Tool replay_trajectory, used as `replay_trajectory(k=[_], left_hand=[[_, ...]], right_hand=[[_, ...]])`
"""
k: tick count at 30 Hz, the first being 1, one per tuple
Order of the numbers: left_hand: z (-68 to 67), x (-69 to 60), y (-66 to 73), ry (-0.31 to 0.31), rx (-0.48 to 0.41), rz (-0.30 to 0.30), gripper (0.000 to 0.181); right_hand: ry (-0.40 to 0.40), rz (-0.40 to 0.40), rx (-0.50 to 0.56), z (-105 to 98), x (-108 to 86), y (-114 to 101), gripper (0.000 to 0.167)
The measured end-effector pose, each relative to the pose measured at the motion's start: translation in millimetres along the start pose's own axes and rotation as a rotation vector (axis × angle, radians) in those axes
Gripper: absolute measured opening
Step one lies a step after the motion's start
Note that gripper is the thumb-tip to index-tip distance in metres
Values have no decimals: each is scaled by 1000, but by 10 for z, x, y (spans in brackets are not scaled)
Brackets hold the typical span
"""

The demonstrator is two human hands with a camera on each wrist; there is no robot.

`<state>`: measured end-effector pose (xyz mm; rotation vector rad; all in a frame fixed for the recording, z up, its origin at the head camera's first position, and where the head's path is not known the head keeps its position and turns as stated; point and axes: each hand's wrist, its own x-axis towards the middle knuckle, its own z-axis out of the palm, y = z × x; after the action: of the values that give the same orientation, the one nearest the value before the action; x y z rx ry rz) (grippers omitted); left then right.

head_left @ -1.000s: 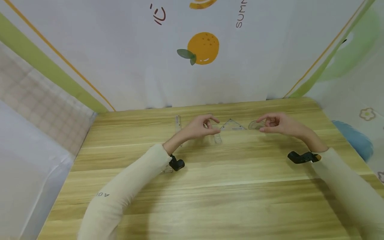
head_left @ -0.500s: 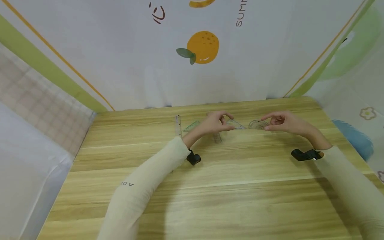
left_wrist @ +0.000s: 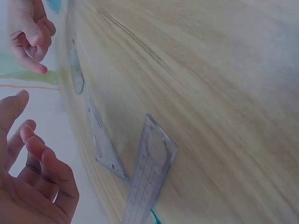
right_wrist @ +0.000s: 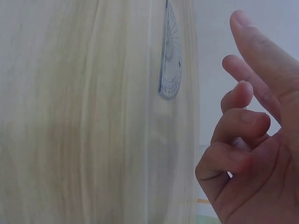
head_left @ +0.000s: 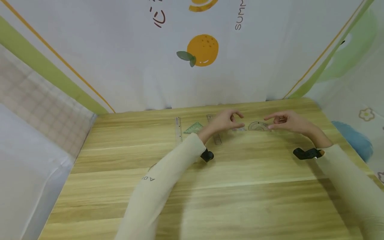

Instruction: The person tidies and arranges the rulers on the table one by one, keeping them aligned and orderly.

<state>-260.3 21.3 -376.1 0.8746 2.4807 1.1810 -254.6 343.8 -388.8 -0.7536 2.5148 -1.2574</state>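
Note:
My left hand (head_left: pixel 225 120) hovers over a clear set square (head_left: pixel 240 129), thumb and index finger apart, holding nothing. The left wrist view shows that set square (left_wrist: pixel 106 151) lying flat, its end meeting a clear ruler (left_wrist: pixel 148 170). To the right lies a clear protractor (head_left: pixel 258 126). Close to its right end is my right hand (head_left: pixel 289 122), also holding nothing, its thumb and index finger spread and the other fingers loosely bent. In the right wrist view the protractor (right_wrist: pixel 171 60) lies apart from this hand (right_wrist: pixel 261 126).
A green set square (head_left: pixel 193 128) lies left of the left wrist, with another clear ruler (head_left: pixel 178 128) beyond it. Part of a thin curved outline shows beside the left sleeve (head_left: pixel 162 186). A printed curtain (head_left: pixel 135 73) hangs behind the wooden table (head_left: pixel 240 206).
My left hand has moved right, from near the ruler to over the clear set square, uncovering the green set square. My right hand has shifted slightly right, away from the protractor.

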Motion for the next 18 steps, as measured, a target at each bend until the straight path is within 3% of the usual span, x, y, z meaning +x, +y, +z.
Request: replay_trajectory(k=[14, 18], left_hand=[[164, 226, 30, 68, 32, -70, 44], [237, 267, 24, 102, -2, -87, 44]], right_hand=[[10, 15, -63, -36, 22, 59, 39], [12, -2, -74, -43, 36, 98, 40]])
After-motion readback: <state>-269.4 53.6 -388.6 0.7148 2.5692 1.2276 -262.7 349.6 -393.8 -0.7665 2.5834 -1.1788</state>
